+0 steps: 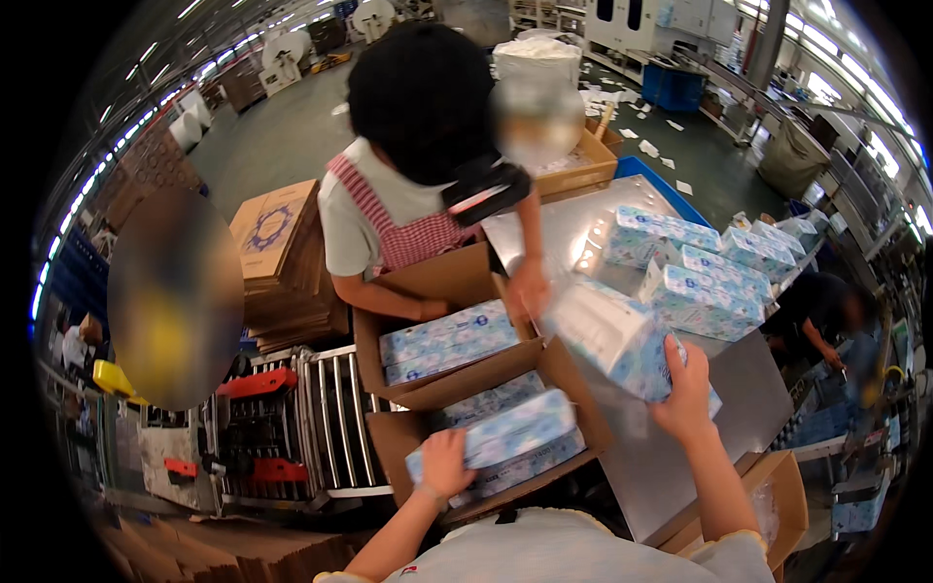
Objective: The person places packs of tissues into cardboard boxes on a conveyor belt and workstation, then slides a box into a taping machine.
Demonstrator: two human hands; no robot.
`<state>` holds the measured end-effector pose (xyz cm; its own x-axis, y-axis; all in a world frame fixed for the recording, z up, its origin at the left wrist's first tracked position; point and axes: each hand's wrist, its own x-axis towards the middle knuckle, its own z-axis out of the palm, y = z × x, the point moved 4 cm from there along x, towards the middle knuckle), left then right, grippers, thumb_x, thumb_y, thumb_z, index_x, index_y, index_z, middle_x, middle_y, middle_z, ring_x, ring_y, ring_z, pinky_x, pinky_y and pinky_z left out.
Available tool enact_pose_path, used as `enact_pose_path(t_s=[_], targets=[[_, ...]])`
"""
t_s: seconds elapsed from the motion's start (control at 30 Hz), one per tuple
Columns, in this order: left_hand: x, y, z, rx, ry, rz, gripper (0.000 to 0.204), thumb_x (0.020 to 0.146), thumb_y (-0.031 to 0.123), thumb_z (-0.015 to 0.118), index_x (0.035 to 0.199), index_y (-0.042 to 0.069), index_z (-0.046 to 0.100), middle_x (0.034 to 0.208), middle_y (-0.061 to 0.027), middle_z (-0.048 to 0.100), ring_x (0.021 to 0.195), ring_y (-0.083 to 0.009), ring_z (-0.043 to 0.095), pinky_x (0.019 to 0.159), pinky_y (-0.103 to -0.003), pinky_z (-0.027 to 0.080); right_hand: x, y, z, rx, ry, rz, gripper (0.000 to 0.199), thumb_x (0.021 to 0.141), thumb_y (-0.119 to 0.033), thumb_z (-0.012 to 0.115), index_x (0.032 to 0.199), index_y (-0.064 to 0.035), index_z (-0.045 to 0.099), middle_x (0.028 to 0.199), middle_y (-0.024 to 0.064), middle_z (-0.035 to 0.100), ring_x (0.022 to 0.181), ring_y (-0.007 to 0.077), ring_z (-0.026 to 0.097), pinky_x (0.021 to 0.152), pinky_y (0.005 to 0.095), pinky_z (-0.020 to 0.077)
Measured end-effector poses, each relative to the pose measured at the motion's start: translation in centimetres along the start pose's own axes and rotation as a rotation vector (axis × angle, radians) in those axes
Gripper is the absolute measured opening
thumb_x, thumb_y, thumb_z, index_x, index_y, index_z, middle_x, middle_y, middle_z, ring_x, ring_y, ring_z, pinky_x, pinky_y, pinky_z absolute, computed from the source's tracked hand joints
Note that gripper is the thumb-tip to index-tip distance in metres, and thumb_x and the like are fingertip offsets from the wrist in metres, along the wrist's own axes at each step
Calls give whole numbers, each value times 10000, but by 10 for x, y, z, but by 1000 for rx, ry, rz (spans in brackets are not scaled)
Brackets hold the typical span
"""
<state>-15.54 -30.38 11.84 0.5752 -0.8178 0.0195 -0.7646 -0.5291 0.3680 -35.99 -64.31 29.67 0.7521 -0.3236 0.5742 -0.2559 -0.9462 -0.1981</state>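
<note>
My right hand (pixel 685 389) grips the right end of a blue-and-white tissue pack (pixel 612 335) raised over the metal table; this pack is slightly blurred. My left hand (pixel 447 464) is closed over the left end of another tissue pack (pixel 520 428), which sits tilted at the top of the near cardboard box (pixel 394 452). More packs lie beneath it in that box. Across from me, a co-worker has one hand (pixel 528 290) by the raised pack and the other arm at the far cardboard box (pixel 432 277), which holds tissue packs (pixel 447 340).
Several wrapped tissue packs (pixel 705 291) stand on the metal table (pixel 671 457) at the right. A roller conveyor (pixel 335 418) runs left of the boxes. Flattened cartons (pixel 282 253) are stacked beside the co-worker. Another open carton (pixel 782 496) is at the lower right.
</note>
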Motion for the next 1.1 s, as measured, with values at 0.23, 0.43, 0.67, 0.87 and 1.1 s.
enact_pose_path(t_s=[0.23, 0.43, 0.67, 0.87, 1.1], targets=[[1, -29, 86, 223, -260, -109, 898, 779, 517, 744, 1476, 62, 407, 1486, -197, 407, 1388, -385, 375, 1167, -505, 299, 37, -185, 20, 731, -262, -608, 595, 723, -118, 802, 1261, -347, 693, 1132, 115, 579, 1027, 338, 586, 909, 456, 468], [-10, -17, 54, 198, -488, -368, 939, 846, 523, 703, 1558, 32, 340, 1610, -246, 312, 1502, -396, 279, 1224, -523, 236, -18, -154, 258, 45, -637, -601, 710, 864, -280, 720, 1520, -322, 452, 1408, 158, 503, 1358, 345, 436, 1147, 603, 286], [-4, -41, 48, 179, -90, -445, 854, 955, 592, 535, 1572, 36, 337, 1629, -260, 274, 1534, -387, 212, 1246, -507, 157, -64, -87, 297, 149, -784, -166, 800, 930, -582, 585, 1574, -162, 365, 1625, 173, 311, 1546, 354, 185, 1209, 665, 61], [23, -64, 32, -116, -517, -472, 652, 942, 446, 625, 1424, 19, 524, 1515, -247, 448, 1428, -438, 384, 1214, -497, 249, -13, -65, 284, 225, -1086, -126, 620, 889, -381, 679, 1414, -74, 558, 1494, 216, 477, 1404, 345, 434, 1199, 547, 225], [-78, -45, -62, -261, 215, -883, 467, 802, 234, 780, 1187, 7, 644, 1070, -227, 702, 1051, -407, 664, 909, -467, 528, -67, 12, 206, 413, -745, 718, 383, 921, -148, 620, 1270, 10, 614, 1106, 230, 694, 1041, 449, 649, 948, 498, 498]])
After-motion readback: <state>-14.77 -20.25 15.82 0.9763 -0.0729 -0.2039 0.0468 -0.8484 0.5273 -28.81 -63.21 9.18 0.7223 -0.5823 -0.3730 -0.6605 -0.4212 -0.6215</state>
